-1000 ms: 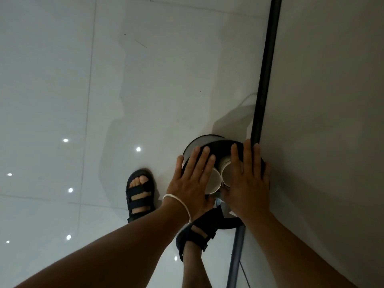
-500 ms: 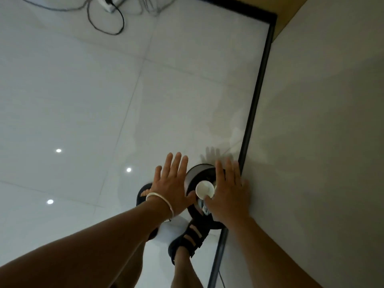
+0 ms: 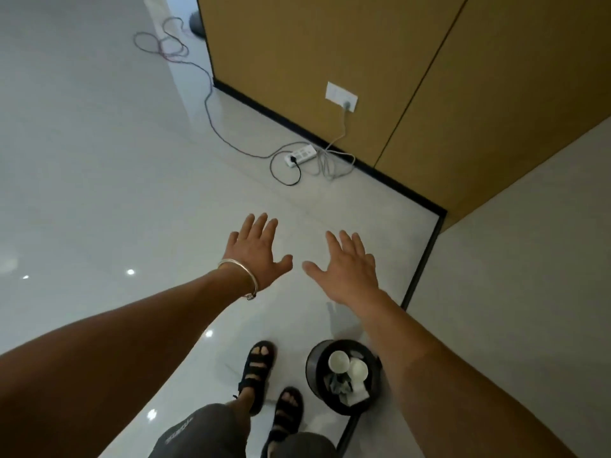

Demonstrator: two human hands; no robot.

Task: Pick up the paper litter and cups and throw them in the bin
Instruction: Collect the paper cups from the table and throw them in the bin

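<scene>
Two cups (image 3: 339,361) in one bin (image 3: 313,370)

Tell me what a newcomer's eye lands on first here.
The left hand and right hand are spread open and empty in mid-frame, above the glossy floor. Low and right of centre, a black bin holds two white cups and crumpled paper. Farther off, a white power strip lies by the brown wall.

Two cups (image 3: 348,365) lie in the bin (image 3: 312,368) — right of the feet (image 3: 258,375), against the wall (image 3: 512,292).
</scene>
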